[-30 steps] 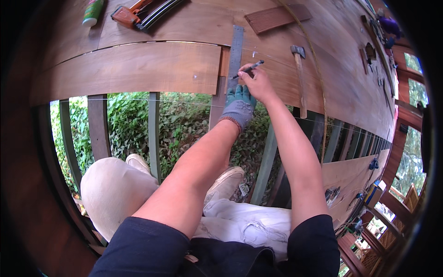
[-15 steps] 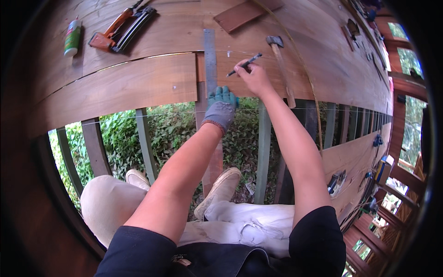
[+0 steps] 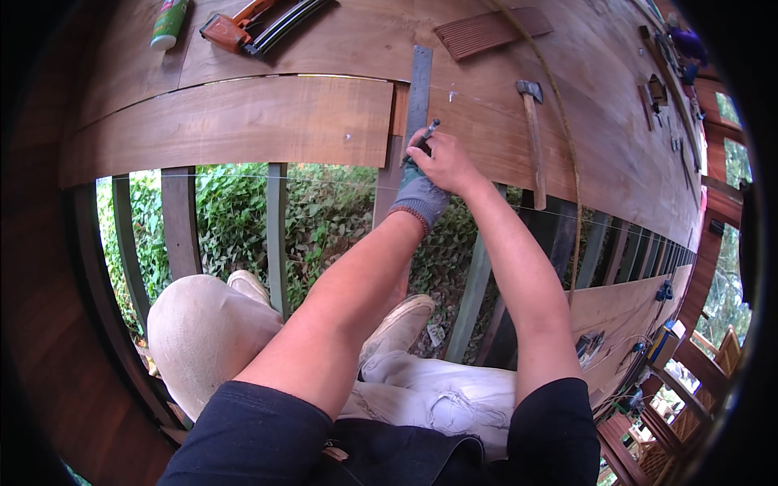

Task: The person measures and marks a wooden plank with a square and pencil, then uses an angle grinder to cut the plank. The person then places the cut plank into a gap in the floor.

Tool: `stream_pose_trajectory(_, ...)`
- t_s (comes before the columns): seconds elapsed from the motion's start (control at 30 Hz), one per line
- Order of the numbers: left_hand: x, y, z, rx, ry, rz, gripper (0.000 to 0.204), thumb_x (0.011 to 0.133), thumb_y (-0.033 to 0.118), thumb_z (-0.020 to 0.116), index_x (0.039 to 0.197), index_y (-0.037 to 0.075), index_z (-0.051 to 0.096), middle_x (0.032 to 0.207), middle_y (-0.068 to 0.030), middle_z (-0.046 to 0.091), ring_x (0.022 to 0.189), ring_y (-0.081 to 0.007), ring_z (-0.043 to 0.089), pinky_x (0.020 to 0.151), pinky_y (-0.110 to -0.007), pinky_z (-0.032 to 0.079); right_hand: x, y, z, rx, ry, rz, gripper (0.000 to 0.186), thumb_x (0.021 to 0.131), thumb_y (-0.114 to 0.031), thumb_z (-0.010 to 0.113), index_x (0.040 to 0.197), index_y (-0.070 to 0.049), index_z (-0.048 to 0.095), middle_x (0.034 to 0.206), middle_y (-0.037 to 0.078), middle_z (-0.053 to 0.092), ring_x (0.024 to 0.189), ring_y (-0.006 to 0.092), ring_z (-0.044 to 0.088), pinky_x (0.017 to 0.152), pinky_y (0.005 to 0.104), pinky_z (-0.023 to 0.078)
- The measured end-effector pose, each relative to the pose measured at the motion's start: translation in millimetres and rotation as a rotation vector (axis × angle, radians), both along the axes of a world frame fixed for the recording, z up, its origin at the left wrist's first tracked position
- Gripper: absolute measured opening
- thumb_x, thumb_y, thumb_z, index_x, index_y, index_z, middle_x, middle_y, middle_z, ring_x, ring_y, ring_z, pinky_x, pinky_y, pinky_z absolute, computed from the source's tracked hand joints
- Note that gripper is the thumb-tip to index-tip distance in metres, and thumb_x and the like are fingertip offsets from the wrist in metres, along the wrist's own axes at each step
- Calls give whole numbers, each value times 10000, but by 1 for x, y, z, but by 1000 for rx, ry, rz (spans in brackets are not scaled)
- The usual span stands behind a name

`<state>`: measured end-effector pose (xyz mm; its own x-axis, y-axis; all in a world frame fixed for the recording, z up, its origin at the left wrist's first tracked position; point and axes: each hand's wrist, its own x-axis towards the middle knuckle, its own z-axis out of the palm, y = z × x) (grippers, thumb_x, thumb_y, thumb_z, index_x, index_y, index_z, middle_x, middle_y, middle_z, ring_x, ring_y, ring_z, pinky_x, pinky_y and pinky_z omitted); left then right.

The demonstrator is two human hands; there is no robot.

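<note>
My right hand (image 3: 441,160) grips a black pen (image 3: 430,128), tilted over the lower end of a steel ruler (image 3: 418,77) that lies across the planks. Beneath it, my left hand (image 3: 421,195), in a grey and green glove, is at that ruler end; its fingers are mostly hidden by my right hand. A short board (image 3: 227,121) lies left of the ruler. To the right lies a hammer (image 3: 532,138) with a wooden handle.
An orange nail gun (image 3: 227,32), a green bottle (image 3: 168,24) and a ribbed brown board (image 3: 494,32) lie beyond. A thin strip (image 3: 572,162) crosses the planks. Below are open joists (image 3: 277,227) over plants; more tools are at the right.
My right hand with the pen has moved lower, over my gloved left hand, now hiding its fingers. The whole view shifted between frames as the head moved.
</note>
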<state>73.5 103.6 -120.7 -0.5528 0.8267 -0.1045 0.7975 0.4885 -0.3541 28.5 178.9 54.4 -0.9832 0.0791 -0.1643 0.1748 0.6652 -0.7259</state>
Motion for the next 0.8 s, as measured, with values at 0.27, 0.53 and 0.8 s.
stream_pose_trajectory(0.27,-21,8,36,-494,795,-315,340,1090,374,393,1305,140,514,1248,-65,573,1176,-172,539,1020,-317,433,-7,-2,4,46,-49,40,227,909,-239,636,952,-17,659,938,212,697,924,390,673,827,447,530)
stream_pose_trajectory(0.53,-22,8,69,-1206,1285,-847,398,1096,360,343,1429,174,454,1401,-75,512,1293,-194,483,1098,-354,380,-14,-7,5,159,-136,144,289,900,-245,655,1007,23,653,967,258,686,955,434,654,838,497,520)
stream_pose_trajectory(0.8,-4,0,21,-367,548,-225,467,1069,467,369,1423,176,461,1381,-88,535,1265,-217,507,1072,-357,405,-25,-10,7,196,-136,112,289,902,-229,664,1009,39,647,952,283,680,953,465,644,838,519,515)
